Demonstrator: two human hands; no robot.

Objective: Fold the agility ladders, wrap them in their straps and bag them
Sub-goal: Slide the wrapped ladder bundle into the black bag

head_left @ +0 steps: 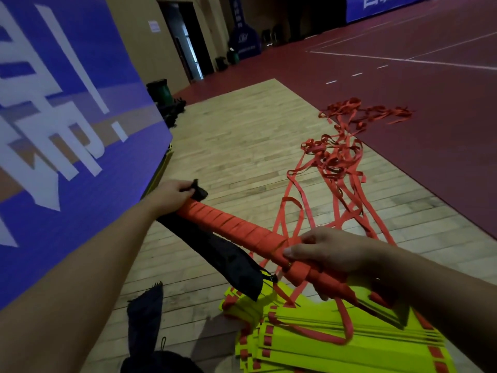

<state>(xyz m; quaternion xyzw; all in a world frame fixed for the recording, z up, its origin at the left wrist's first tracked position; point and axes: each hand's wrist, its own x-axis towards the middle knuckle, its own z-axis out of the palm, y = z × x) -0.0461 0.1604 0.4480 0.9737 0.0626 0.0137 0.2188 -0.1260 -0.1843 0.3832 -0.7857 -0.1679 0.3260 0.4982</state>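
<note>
A ladder bundle (236, 224), wound tightly in its red strap, stretches between my hands above the floor. My right hand (336, 254) grips its near end. My left hand (172, 192) pinches the mouth of a black bag (223, 259) at the bundle's far end; the bag hangs slack under the bundle. Stacked yellow rungs (336, 343) of other ladders lie on the floor below my right hand, red straps threaded through them. Loose red straps (333, 160) trail away from there across the floor.
A second black bag (145, 319) lies on the wooden floor (242, 146) near my left forearm. A big blue banner (53, 117) stands along the left. A green bin (161, 91) and dark items sit by the wall further off. Red court flooring (430, 90) lies to the right.
</note>
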